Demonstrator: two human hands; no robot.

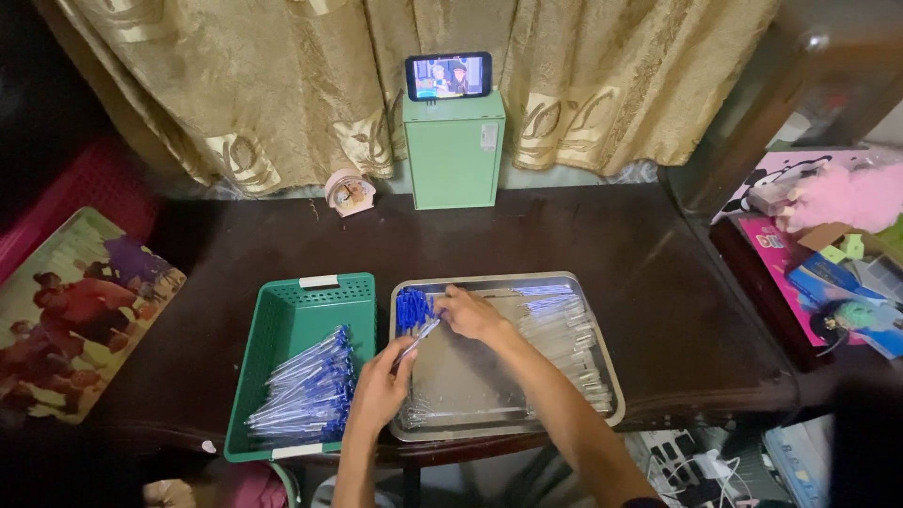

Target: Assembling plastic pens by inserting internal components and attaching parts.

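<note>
My left hand (378, 390) pinches a clear pen (419, 336) over the steel tray (602, 362); my right hand's (470, 313) fingers close on blue caps (410, 309). A skewed push could pop the cap off or scatter the pile.

Head view. Both forearms run out of the lower edge, so elbows and sleeves are not seen. The left hand (379, 390) covers part of the metal tray's (602, 362) near-left corner and the lower end of the pen (417, 340) it grips; the pen's details are too small to tell. The right hand (470, 313) hides whatever its fingers (450, 299) pinch beside the blue caps (410, 309). Clear barrels (564, 334) in the tray blur into one mass, uncountable. The phone (449, 76) screen is too small to read. The worktop's (611, 235) front edge falls into shadow; items below it are indistinct.
</note>
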